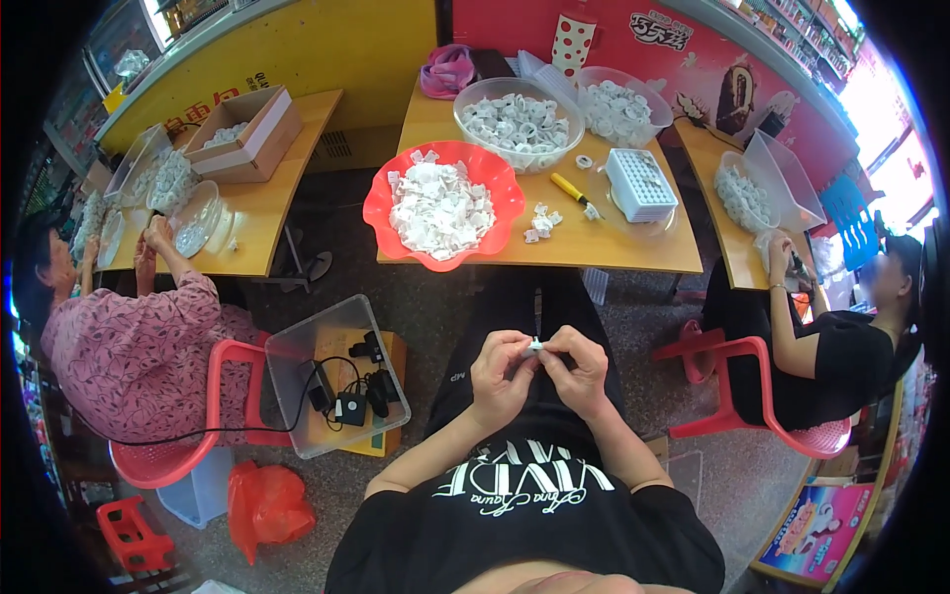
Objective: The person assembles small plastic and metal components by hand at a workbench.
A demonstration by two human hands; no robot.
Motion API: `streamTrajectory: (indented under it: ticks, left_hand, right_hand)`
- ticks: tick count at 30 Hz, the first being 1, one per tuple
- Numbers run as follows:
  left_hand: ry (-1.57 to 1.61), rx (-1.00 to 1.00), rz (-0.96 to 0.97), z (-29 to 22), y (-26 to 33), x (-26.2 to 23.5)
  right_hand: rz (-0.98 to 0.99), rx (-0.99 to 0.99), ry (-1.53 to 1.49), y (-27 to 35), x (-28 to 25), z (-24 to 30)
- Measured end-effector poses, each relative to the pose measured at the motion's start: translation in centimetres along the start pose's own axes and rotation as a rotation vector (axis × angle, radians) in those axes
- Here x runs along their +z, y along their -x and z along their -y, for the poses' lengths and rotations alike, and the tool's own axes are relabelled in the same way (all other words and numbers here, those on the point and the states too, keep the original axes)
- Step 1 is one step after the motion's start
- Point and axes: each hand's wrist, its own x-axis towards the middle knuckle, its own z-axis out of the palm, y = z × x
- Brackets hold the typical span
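Above my lap, my left hand (502, 376) and my right hand (577, 370) meet, fingers closed around one small white plastic piece (535, 345). Fingertips cover most of it, so its exact kind is hidden. In front of them stands a wooden table (594, 250). On its near left, a red scalloped bowl (377, 211) is heaped with small white plastic parts (442, 210). A few loose white pieces (541, 224) lie to its right, beside a yellow-handled tool (568, 188).
Two clear bowls of white parts, one a large bowl (462, 121), stand behind, with a white perforated block (640, 185) at right. Co-workers sit on red chairs (214, 396) at both side tables. A clear bin (297, 441) with black devices and cables stands left of my legs.
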Motion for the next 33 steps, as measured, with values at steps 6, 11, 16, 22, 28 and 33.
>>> streamTrajectory:
  ticks: [6, 11, 16, 22, 28, 33]
  left_hand:
    - [0.101, -0.054, 0.038, 2.8, 0.9, 0.4]
    - [0.176, -0.309, 0.114, 3.0, 0.4, 0.2]
    - [0.120, -0.410, 0.088, 7.6, 1.6, 0.7]
    - [0.021, -0.447, 0.189, 10.7, 2.6, -0.1]
    - [0.026, -0.476, 0.192, 10.9, 2.9, -0.2]
    - [0.066, -0.500, 0.199, 10.0, 2.1, -0.8]
  right_hand:
    - [0.255, 0.334, -0.018, -1.1, -1.7, 0.4]
    - [0.290, 0.575, 0.047, -8.4, -6.7, -4.2]
    - [-0.312, 0.426, -0.174, -24.6, -14.7, -8.1]
    - [-0.085, 0.445, -0.100, -21.9, -10.1, -12.8]
    - [0.245, 0.055, 0.528, -15.1, -4.9, -11.8]
    - [0.073, -0.081, 0.640, -15.6, -6.1, -10.4]
